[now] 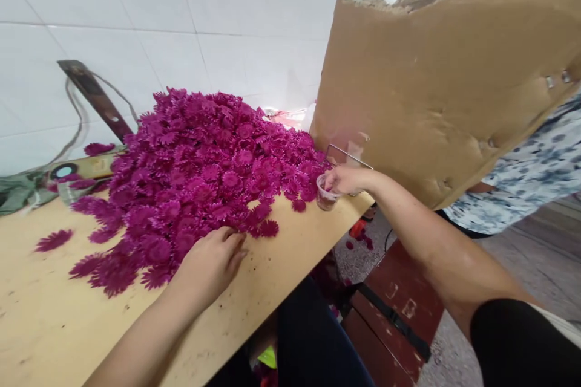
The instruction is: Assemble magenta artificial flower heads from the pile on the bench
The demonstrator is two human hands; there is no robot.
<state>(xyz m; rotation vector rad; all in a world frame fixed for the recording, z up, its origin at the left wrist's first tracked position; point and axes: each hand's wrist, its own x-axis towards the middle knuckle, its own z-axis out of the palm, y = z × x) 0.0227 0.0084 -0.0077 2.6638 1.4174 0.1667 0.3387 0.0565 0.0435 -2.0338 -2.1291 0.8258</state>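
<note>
A large heap of purple artificial flower heads [227,157] covers the back of the wooden table. My left hand [215,260] rests at the heap's front edge, with its fingers curled in beside the flowers. What they hold, if anything, is hidden. At the table's right end, my right hand [342,180] reaches into a small clear plastic cup [327,201]. Its fingers are drawn together inside the rim, and I cannot make out what is between them. Just behind this hand runs a thin bent metal wire [349,156].
A big cardboard sheet [426,78] stands upright at the right, with a person in a patterned garment [540,163] behind it. Loose flowers [53,240] lie on the left of the table [40,308]. A dark metal bar [95,100] leans by the tiled wall. Below right is a red-brown box [399,308].
</note>
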